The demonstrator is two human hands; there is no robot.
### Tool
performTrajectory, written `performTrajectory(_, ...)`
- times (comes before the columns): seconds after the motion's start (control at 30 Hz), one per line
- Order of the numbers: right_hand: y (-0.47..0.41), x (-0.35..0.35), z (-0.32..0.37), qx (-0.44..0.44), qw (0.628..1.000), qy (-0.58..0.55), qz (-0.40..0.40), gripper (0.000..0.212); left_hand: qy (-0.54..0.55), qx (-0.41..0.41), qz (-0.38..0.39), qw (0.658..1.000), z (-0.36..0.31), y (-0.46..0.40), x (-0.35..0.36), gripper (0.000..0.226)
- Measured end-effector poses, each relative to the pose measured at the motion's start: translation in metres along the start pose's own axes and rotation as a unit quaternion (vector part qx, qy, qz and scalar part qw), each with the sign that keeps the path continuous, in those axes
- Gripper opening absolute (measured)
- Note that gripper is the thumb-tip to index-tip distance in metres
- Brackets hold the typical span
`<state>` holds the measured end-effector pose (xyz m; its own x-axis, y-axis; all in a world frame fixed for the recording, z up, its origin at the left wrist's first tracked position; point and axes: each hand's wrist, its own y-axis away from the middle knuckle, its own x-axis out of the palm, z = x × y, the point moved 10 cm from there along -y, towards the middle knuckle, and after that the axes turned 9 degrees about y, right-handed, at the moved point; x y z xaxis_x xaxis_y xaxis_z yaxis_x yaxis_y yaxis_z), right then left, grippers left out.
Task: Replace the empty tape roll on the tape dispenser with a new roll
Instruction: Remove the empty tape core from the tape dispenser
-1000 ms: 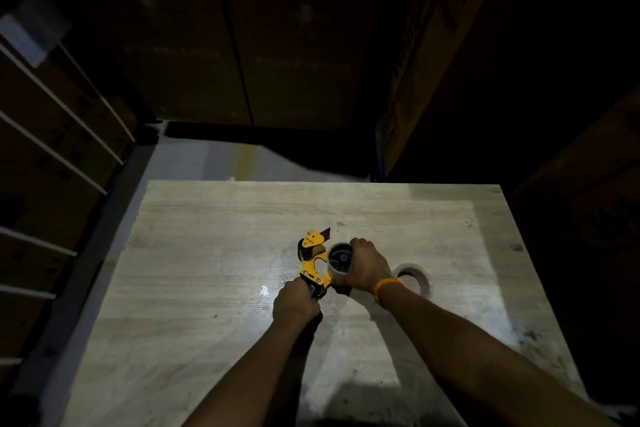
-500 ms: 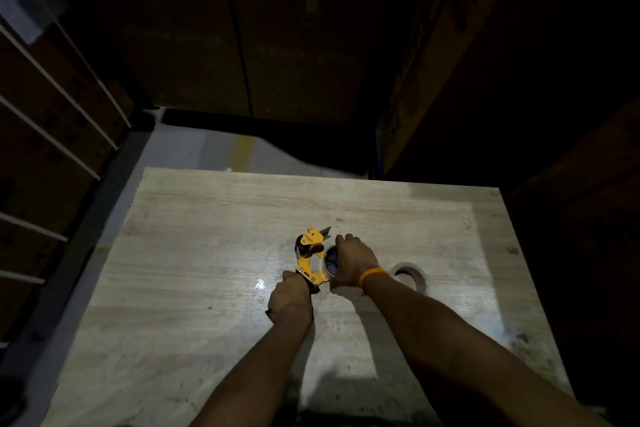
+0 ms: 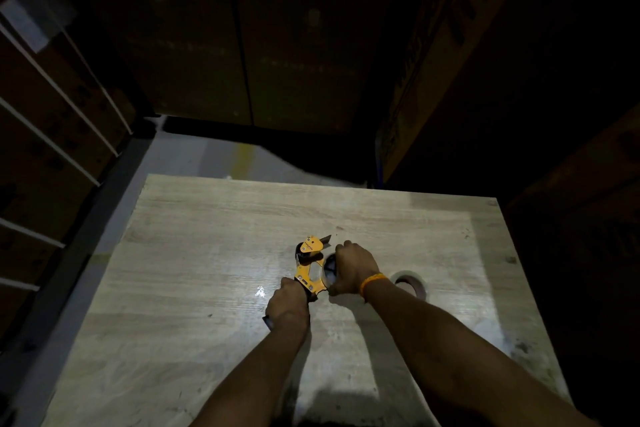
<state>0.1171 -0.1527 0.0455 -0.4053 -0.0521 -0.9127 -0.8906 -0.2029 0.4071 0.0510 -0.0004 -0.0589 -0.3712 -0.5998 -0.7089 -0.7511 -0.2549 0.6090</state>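
Note:
A yellow and black tape dispenser [image 3: 309, 263] stands on the wooden table [image 3: 194, 253], near its middle. My left hand [image 3: 288, 305] is closed around the dispenser's dark handle. My right hand [image 3: 353, 267] grips a tape roll [image 3: 329, 271] and holds it against the dispenser's right side, at the hub; most of the roll is hidden by my fingers. A second roll [image 3: 410, 283] lies flat on the table just right of my right wrist, which wears an orange band.
The pale wooden table ends at a far edge with grey floor [image 3: 207, 156] beyond. Stacked dark cardboard boxes [image 3: 242, 52] stand behind, and a rack with white straps [image 3: 45, 121] lines the left. The room is dim.
My right hand has brought the roll leftward from beside the dispenser up against its side. The left hand has kept its grip on the handle. The camera has shifted slightly.

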Motion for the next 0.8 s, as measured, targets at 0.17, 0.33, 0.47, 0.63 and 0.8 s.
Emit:
performTrajectory(0.17,0.001,-0.005,0.008,-0.046,0.998,0.029,0.020,0.042,0.018,-0.009,0.007,1.000,0.002,0.001,-0.001,0.056)
performTrajectory(0.33,0.004,-0.013,-0.002,0.007,1.000,0.013,0.008,0.047,0.008,-0.006,-0.001,1.000,0.000,0.001,-0.001,0.048)
performTrajectory(0.47,0.009,-0.033,-0.010,0.044,0.998,-0.038,-0.035,0.046,0.042,-0.012,0.005,0.999,0.000,-0.005,0.000,0.059)
performTrajectory(0.63,0.003,-0.066,-0.043,0.032,0.993,-0.050,-0.098,0.074,0.063,0.002,0.018,0.998,0.001,-0.012,0.001,0.063)
performTrajectory(0.8,0.013,-0.034,-0.136,0.134,0.989,-0.052,-0.039,0.085,-0.099,0.106,0.013,0.989,-0.013,0.002,-0.010,0.062)
